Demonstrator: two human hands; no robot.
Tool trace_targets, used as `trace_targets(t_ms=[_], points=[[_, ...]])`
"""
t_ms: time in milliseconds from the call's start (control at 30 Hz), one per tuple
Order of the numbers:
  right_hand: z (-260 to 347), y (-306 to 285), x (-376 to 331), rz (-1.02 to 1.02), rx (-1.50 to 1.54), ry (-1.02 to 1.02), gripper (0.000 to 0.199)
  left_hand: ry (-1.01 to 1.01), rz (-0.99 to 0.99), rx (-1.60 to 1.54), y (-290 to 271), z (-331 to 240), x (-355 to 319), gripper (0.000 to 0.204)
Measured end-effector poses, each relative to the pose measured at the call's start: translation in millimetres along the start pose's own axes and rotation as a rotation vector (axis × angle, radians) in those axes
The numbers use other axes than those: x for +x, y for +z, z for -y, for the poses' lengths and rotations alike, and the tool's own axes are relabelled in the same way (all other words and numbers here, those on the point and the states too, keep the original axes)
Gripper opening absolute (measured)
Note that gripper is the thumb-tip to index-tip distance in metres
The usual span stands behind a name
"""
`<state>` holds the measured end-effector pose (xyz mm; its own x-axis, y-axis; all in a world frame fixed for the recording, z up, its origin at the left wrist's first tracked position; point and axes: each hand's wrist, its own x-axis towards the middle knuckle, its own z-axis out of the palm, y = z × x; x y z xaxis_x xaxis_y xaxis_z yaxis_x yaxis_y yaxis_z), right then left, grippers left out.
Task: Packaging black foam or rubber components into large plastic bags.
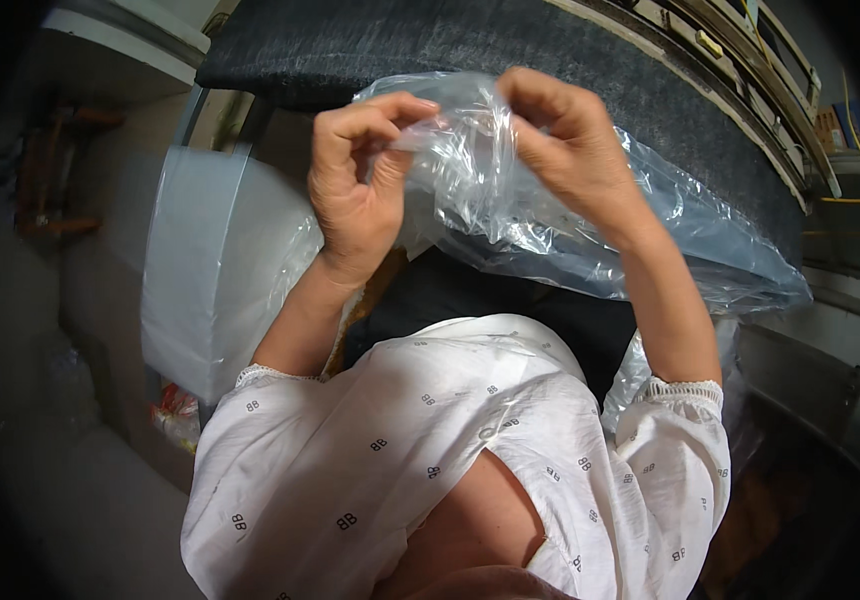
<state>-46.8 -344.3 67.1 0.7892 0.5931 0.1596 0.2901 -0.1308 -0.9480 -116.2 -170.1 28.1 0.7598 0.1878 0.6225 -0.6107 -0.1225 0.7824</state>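
A large clear plastic bag [710,225] stretches across the front of a dark padded surface and off to the right. My left hand [360,175] pinches a gathered edge of it between thumb and fingers. To the right, my right hand [575,145] is closed on the same film, thumb against the fingers. Between the two hands the plastic is bunched, creased and shiny. Both hands are raised in front of my chest. Whether anything lies inside the bag is hard to make out under the glare.
The dark cloth-covered table [350,40] runs along the far side. Stacked translucent plastic sheets [195,270] hang over a frame at the left. Metal rails [740,70] stand at the far right. A wooden stool [60,170] is on the floor at the left.
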Motion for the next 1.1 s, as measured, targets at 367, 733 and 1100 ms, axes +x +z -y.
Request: trace_targets(t_ms=[367,733,1100], points=[[20.1,-33.6,4.1,0.025,0.129,-0.006,0.031,-0.235,0.03,-0.118,-21.8,1.3,-5.9,0.015],[20.5,-33.6,5.7,0.022,0.101,0.045,0.034,0.094,-0.056,0.312,-19.1,-20.8,37.2,0.031],[21.4,-28.5,11.9,-0.06,-0.122,-0.241,0.026,-0.08,0.07,-0.061,-2.0,-43.6,46.3,0.004]])
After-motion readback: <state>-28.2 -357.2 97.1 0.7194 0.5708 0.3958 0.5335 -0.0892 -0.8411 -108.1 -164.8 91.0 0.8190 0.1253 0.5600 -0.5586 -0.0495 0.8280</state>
